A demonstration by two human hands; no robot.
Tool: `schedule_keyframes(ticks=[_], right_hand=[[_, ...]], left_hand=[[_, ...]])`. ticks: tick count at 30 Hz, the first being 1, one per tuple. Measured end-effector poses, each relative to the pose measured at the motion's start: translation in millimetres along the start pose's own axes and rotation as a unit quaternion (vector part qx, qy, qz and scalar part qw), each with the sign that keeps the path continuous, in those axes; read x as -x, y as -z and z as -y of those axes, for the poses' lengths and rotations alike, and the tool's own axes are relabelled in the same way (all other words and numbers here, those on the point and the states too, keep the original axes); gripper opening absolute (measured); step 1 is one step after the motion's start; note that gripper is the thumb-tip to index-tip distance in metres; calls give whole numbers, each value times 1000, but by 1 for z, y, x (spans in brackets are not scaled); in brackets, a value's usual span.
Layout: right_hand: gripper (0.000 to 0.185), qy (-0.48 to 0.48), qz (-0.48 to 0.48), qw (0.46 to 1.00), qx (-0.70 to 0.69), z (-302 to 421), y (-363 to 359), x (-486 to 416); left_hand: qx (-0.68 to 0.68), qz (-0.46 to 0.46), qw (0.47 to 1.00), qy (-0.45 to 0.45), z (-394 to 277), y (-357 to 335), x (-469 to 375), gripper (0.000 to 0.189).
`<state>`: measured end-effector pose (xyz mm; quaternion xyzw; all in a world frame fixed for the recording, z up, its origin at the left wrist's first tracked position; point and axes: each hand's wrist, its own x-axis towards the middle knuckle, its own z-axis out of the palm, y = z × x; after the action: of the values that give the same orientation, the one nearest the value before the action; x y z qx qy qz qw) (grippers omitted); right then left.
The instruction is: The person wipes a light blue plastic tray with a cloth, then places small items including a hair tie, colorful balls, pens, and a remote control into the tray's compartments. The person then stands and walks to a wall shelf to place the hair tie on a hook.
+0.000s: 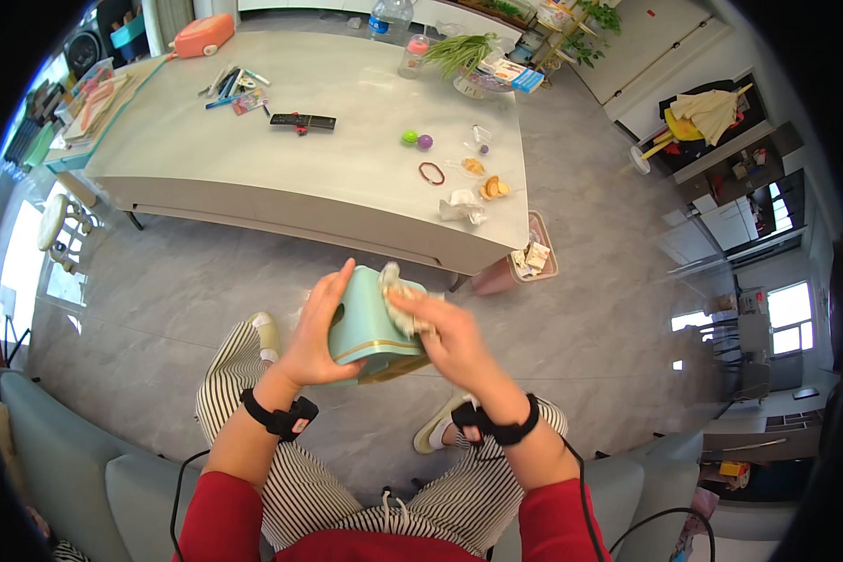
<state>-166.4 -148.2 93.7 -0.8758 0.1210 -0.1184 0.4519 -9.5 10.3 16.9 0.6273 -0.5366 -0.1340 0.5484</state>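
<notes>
My left hand (314, 334) grips the side of a mint-green box (362, 309) with a gold trim line, thumb along its lower edge and fingers up its left side. A dark opening shows beside those fingers. The box is held tilted in the air above the floor, between my knees and the table. My right hand (453, 337), slightly blurred, clutches a crumpled pale cloth (400, 302) and presses it against the box's upper right face. The underside of the box is mostly hidden.
A long pale table (309, 161) stands ahead. On it lie a remote control (303, 122), a beaded bracelet (431, 173), crumpled tissue (463, 207) and several pens (235, 82). A pink waste bin (499, 277) stands by its right corner. Behind me is a blue-grey sofa (63, 449).
</notes>
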Motion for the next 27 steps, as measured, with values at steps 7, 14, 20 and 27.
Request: schedule_keyframes(ticks=[7,14,20,27], right_hand=[[60,165,23,984,-57,10,-4,9],[59,80,-1,997,4,8,-9,9],[61,149,-3,989,-19,7,-11,25],[48,192,16,973,128,4,-20,33]], left_hand=[[24,20,999,1,2,0,7,124],[4,54,998,-22,8,-10,12,129],[-29,65,997,0,-1,-6,7,131],[-4,49,999,15,-6,-5,2,131]])
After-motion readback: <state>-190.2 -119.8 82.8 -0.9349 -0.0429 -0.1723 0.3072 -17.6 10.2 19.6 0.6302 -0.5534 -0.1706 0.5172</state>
